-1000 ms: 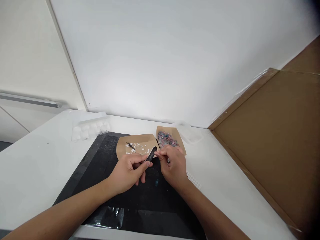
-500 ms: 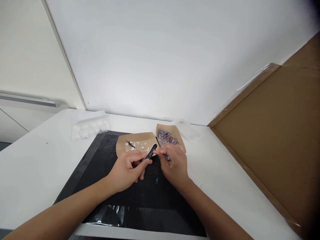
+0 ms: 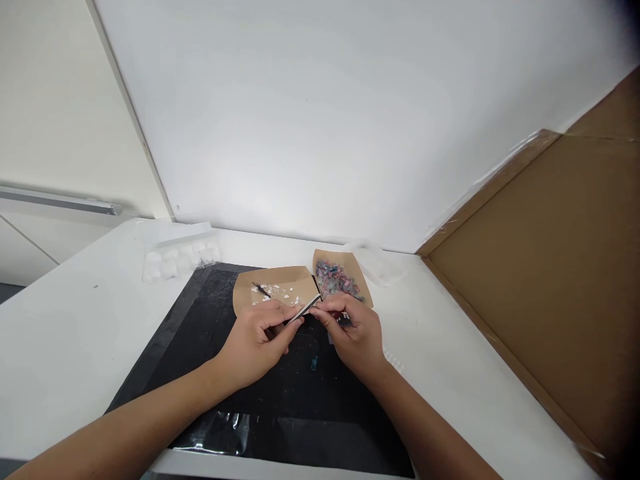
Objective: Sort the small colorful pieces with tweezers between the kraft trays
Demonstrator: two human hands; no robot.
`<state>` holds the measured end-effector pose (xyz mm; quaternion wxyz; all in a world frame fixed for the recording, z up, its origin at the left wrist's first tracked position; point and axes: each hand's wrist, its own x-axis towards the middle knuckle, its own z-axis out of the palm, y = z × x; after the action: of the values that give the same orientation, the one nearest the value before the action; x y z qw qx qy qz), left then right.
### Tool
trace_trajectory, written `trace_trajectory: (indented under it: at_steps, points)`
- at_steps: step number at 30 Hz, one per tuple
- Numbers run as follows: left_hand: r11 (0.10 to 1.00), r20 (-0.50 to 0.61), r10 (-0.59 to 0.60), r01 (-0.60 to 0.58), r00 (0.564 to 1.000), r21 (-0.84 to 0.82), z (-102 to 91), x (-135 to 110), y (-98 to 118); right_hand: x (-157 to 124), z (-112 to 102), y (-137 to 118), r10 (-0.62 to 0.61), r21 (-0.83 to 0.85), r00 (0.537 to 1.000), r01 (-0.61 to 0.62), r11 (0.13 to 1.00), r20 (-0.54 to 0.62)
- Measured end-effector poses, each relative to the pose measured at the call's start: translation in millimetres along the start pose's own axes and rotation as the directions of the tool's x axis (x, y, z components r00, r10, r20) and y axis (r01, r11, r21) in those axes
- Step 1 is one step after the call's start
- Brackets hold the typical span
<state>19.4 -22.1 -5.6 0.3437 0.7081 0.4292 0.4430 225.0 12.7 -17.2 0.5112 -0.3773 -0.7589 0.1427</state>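
My left hand [image 3: 260,340] pinches a slim black strip with a pale edge [image 3: 306,309] between thumb and fingers, its free end pointing up and to the right. Close beside that end is my right hand [image 3: 357,337], thumb and index fingertip pressed together. Whatever is in its pinch is too small to make out, and its curled fingers partly hide a dark item below. Both hands are above a black mat [image 3: 200,353]. On the mat beneath them lies a small teal piece [image 3: 314,363].
Behind my hands, a brown paper sheet [image 3: 285,275] carries white bits and a dark twig-like piece. Another brown paper [image 3: 345,256] holds many coloured bits. A clear compartment box [image 3: 181,259] sits back left, a crumpled clear wrapper [image 3: 383,267] back right. Cardboard [image 3: 545,280] borders the right side.
The black strip has turned from showing its broad face to nearly edge-on. My right hand has shifted slightly right and down, with its fingertips still by the strip.
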Motion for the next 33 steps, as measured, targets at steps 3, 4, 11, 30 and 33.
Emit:
trace_trajectory:
  at_steps: [3, 4, 11, 30, 33]
  points:
    - [1.0, -0.008, -0.01, 0.01, 1.0, 0.004, 0.2, 0, -1, -2, -1, -2, 0.039, 0.005, 0.999, -0.039, 0.999, -0.007]
    - [1.0, -0.011, -0.01, 0.01, 1.0, 0.008, 0.2, 0, -1, -2, 0, -2, 0.051, 0.004, 0.999, -0.051, 0.999, -0.012]
    - [0.992, -0.043, 0.089, -0.085, 0.995, 0.089, 0.0, 0, -5, -5, 1, -3, 0.09, -0.009, 0.995, -0.091, 0.996, -0.036]
    - [0.978, -0.016, 0.185, -0.182, 0.983, 0.1, 2.2, 0, -9, -11, 7, -2, -0.093, -0.133, 0.995, 0.096, 0.986, 0.025]
    - [0.975, -0.015, 0.189, -0.186, 0.982, 0.118, 2.5, 0, -9, -12, 7, -3, -0.102, -0.172, 0.993, 0.091, 0.981, -0.057]
